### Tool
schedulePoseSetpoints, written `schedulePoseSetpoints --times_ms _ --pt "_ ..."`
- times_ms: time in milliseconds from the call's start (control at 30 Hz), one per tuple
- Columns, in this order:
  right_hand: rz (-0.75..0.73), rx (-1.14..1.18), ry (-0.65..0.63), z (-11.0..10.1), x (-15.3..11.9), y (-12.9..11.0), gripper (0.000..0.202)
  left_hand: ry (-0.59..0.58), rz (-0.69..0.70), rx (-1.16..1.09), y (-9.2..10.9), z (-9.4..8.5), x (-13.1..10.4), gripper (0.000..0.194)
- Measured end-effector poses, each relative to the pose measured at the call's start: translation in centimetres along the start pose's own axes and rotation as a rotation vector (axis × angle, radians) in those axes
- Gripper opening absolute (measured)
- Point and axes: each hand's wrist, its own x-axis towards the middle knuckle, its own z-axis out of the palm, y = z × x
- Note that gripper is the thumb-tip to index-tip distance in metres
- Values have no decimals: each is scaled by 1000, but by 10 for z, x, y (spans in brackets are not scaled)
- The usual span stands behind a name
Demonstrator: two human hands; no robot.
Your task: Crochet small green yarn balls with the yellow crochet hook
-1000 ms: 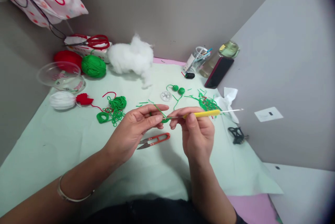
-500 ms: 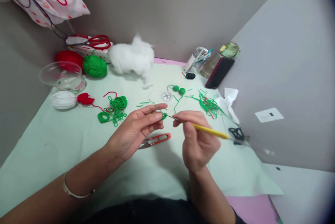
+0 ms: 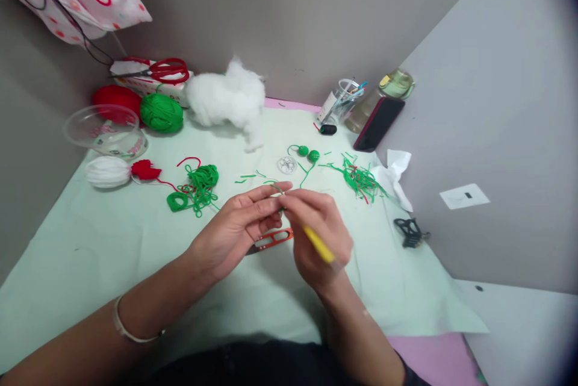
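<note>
My left hand (image 3: 246, 217) pinches a small green crocheted piece, mostly hidden behind the fingers; a strand of green yarn (image 3: 276, 186) shows at the fingertips. In my right hand (image 3: 318, 235) is a crochet hook with a yellow handle (image 3: 320, 244), its tip hidden where both hands' fingertips meet. Below the hands lie orange thread snips (image 3: 275, 238), partly covered by them. Beyond the fingers are a clear round container (image 3: 286, 164) and two green crocheted balls (image 3: 313, 156) with yarn stems. A loose tangle of green yarn (image 3: 203, 178) rests left of my left hand.
White stuffing (image 3: 226, 97), a green yarn ball (image 3: 161, 113), red-handled scissors (image 3: 169, 70) and a clear tub (image 3: 102, 133) stand back left. At right are green yarn scraps (image 3: 360, 181), a phone (image 3: 379, 125), a bottle (image 3: 363, 110), crumpled tissue (image 3: 397, 175) and a black claw clip (image 3: 409, 233).
My right hand has moved left with the crochet hook, up against my left fingertips, and the yellow handle has swung to point more towards me. My left hand stays nearly in place.
</note>
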Motion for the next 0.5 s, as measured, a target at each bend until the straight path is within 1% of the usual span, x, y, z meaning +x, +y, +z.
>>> schedulePoseSetpoints --times_ms 100,133,167,233,300,367,433,500 --pt "218 313 109 -3 9 3 23 47 37 -9 3 -1 1 20" --pt "277 404 121 -3 11 3 21 57 55 16 4 -1 1 21" --pt "312 465 106 -3 13 3 19 57 69 50 4 -1 0 22" --pt "322 496 48 -2 15 3 16 44 90 116 4 0 -1 26" --pt "324 469 17 -1 15 2 15 41 108 150 2 2 -3 29" --pt "377 483 20 0 14 3 15 53 123 165 2 2 -3 33" --pt "453 558 25 0 13 5 15 68 139 182 2 3 -3 36" --pt "495 646 35 0 14 7 14 76 160 199 3 3 -4 36"
